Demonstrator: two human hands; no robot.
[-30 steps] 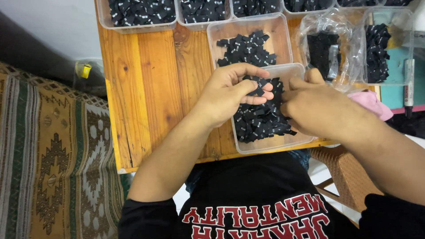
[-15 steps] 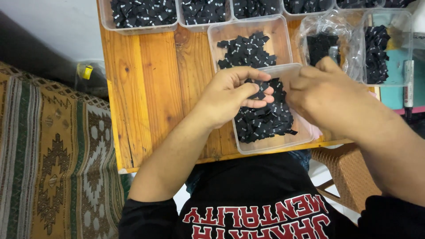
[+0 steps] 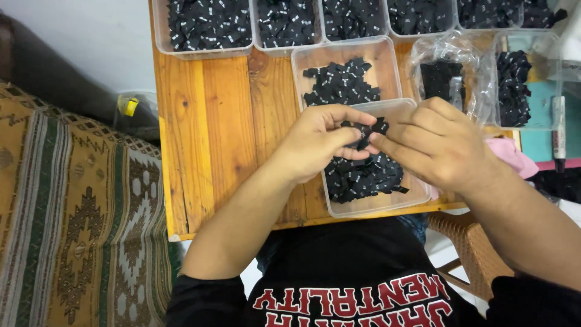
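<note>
1. Small black fabric labels are pinched between both hands, above the near clear plastic tray on the wooden desk.
2. Left hand: fingers curled, grip pressed on the labels.
3. Right hand: palm down, fingertips pinching the same labels.
4. A second tray lies farther off.

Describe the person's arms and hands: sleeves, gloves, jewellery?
Both hands are bare: no gloves, rings or watch visible on the left hand or right hand. Forearms are uncovered. Short black sleeves show at the upper arms, part of a black shirt with red and white lettering.
</note>
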